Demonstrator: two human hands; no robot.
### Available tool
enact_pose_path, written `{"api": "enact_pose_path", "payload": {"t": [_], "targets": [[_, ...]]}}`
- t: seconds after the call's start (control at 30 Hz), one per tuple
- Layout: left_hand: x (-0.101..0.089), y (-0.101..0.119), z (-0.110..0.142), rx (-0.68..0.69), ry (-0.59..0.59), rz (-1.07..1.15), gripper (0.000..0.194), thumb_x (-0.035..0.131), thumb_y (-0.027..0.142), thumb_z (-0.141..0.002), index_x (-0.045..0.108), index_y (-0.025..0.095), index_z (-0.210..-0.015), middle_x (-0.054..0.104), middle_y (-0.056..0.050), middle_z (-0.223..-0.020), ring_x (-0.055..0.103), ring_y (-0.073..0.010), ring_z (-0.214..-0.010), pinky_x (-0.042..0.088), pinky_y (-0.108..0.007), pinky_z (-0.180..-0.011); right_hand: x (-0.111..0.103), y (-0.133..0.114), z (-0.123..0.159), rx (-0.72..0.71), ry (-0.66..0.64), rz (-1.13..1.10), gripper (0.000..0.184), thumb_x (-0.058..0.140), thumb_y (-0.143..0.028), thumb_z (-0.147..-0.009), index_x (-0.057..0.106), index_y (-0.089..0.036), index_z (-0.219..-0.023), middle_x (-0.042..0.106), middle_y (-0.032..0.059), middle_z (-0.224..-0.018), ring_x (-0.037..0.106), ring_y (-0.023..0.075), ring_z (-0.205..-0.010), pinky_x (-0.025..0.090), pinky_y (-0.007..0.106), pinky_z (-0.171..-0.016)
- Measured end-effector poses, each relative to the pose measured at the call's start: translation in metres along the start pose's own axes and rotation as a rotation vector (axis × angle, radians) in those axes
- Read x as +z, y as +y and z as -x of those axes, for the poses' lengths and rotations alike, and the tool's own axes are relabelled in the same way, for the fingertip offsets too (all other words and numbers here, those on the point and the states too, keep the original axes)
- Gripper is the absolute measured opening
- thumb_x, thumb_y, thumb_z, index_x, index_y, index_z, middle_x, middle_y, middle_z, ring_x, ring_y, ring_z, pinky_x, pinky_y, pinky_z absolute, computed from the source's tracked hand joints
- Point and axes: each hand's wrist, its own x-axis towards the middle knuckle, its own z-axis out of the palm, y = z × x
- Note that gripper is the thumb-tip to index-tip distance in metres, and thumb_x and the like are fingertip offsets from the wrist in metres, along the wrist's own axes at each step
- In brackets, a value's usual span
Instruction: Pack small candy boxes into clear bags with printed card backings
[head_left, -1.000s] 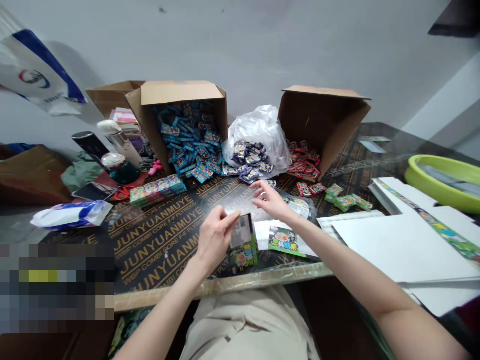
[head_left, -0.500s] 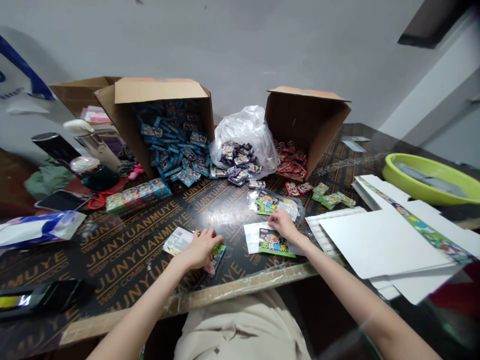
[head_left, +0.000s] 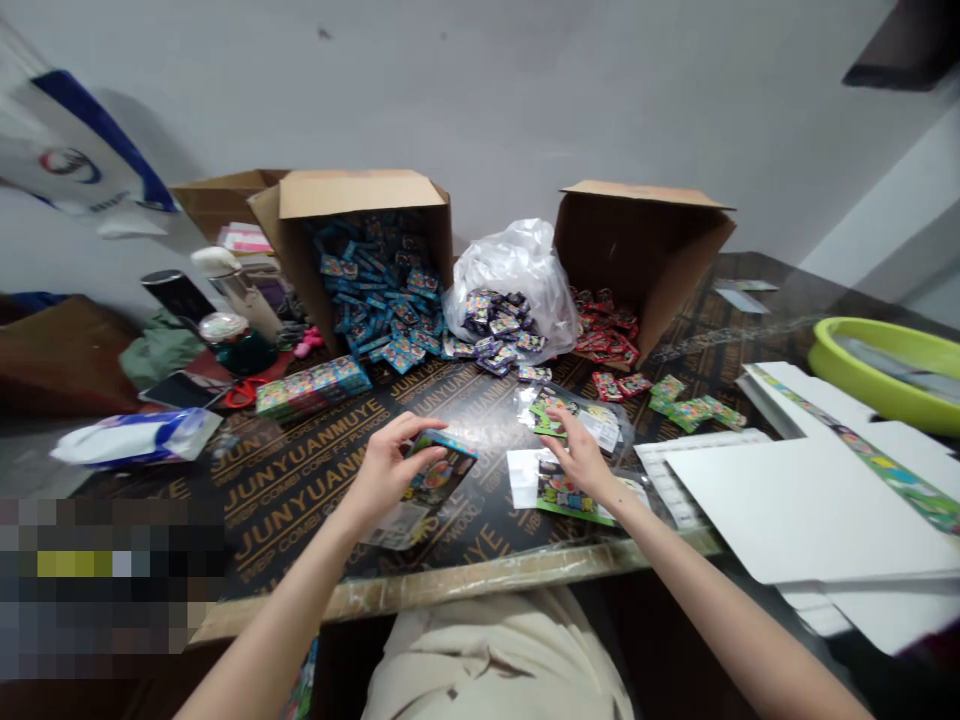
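Note:
My left hand (head_left: 394,465) is closed on the edge of a dark printed candy pouch (head_left: 442,478), which it holds tilted up off the table. The lower end of that pouch carries a white label and sits partly behind my wrist. My right hand (head_left: 581,460) has its thumb and fingers apart, with the fingertips over a green-and-black pouch (head_left: 546,420). A second pouch (head_left: 574,505) with green print and a white card beside it lies under my right wrist. I cannot tell whether the right fingertips touch the upper pouch.
Behind stand a carton (head_left: 360,195) of blue sachets, a clear bag (head_left: 517,255) of purple sachets and a carton (head_left: 679,270) with red ones. Green sachets (head_left: 694,410), white cards (head_left: 765,500) and a lime basin (head_left: 862,385) are right; a sachet block (head_left: 315,388) is left.
My left hand has lifted the pouch from the table and tilted it up. My right hand has moved from the lower pouch toward the upper one, its fingers spreading. The view has shifted slightly.

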Motion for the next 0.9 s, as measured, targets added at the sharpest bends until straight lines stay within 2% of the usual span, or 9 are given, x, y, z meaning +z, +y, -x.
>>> {"api": "enact_pose_path", "payload": {"t": [0.07,0.17,0.3,0.43,0.57,0.63,0.8,0.9], "targets": [[0.004,-0.002,0.007,-0.059,0.119,0.104,0.020,0.063,0.027,-0.073,0.064,0.018,-0.091,0.058,-0.002,-0.080,0.053,-0.0142,-0.075,0.040,-0.024,-0.069,0.005,-0.034,-0.001,-0.028,0.044,-0.259,0.040,0.051,-0.031,-0.083,0.039,-0.022,-0.121,0.055,0.0098,-0.114,0.054,0.0205,-0.099,0.044,0.036,-0.082],[0.018,-0.004,0.017,-0.140,0.250,0.234,0.021,0.067,0.026,-0.069,0.064,0.017,-0.088,0.060,-0.001,-0.079,0.054,-0.0132,-0.073,0.041,-0.023,-0.068,0.015,-0.083,-0.001,-0.040,0.046,-0.627,0.041,0.055,-0.033,-0.082,0.041,-0.026,-0.120,0.060,0.0066,-0.108,0.058,0.0180,-0.094,0.047,0.033,-0.080],[0.028,0.002,0.027,-0.165,0.314,0.341,0.023,0.069,0.027,-0.067,0.064,0.017,-0.087,0.061,-0.001,-0.081,0.056,-0.0135,-0.076,0.044,-0.023,-0.069,0.028,-0.118,-0.003,0.012,0.041,-0.792,0.036,0.061,-0.033,-0.077,0.052,-0.023,-0.111,0.065,0.0037,-0.088,0.062,0.0163,-0.079,0.049,0.029,-0.071],[0.015,0.015,0.027,-0.166,0.287,0.270,0.016,0.065,0.030,-0.071,0.068,0.016,-0.076,0.063,-0.003,-0.076,0.057,-0.0140,-0.071,0.043,-0.021,-0.058,0.030,-0.126,-0.003,0.029,0.000,-0.811,0.031,0.064,-0.031,-0.074,0.058,-0.020,-0.103,0.065,0.0018,-0.077,0.060,0.0138,-0.064,0.050,0.026,-0.061],[-0.002,0.024,0.025,-0.180,0.147,0.230,0.015,0.065,0.029,-0.071,0.067,0.014,-0.071,0.064,-0.003,-0.067,0.058,-0.0133,-0.061,0.045,-0.022,-0.056,0.020,-0.129,-0.003,0.016,-0.070,-0.791,0.027,0.064,-0.029,-0.074,0.059,-0.019,-0.098,0.065,0.0018,-0.074,0.061,0.0143,-0.065,0.050,0.026,-0.061],[-0.005,0.027,0.025,-0.118,0.103,0.149,0.014,0.062,0.027,-0.073,0.066,0.014,-0.069,0.063,-0.003,-0.064,0.057,-0.0129,-0.059,0.046,-0.023,-0.056,0.015,-0.129,-0.003,-0.001,-0.095,-0.771,0.025,0.064,-0.027,-0.074,0.057,-0.019,-0.097,0.065,0.0018,-0.073,0.062,0.0146,-0.067,0.050,0.026,-0.062],[-0.005,0.029,0.029,0.176,0.083,-0.109,0.009,0.060,0.021,-0.076,0.064,0.015,-0.069,0.062,-0.005,-0.072,0.057,-0.0131,-0.067,0.045,-0.024,-0.063,0.010,-0.126,0.001,-0.068,-0.066,-0.682,0.021,0.064,-0.024,-0.075,0.054,-0.019,-0.093,0.067,0.0016,-0.075,0.065,0.0157,-0.069,0.052,0.027,-0.064],[-0.007,0.027,0.029,0.206,0.057,-0.144,0.010,0.059,0.020,-0.077,0.062,0.015,-0.068,0.060,-0.004,-0.070,0.056,-0.0123,-0.064,0.044,-0.024,-0.062,0.011,-0.121,0.011,-0.245,0.044,-0.504,0.017,0.059,-0.019,-0.079,0.056,-0.020,-0.095,0.068,0.0027,-0.082,0.065,0.0161,-0.076,0.052,0.028,-0.071]]}}
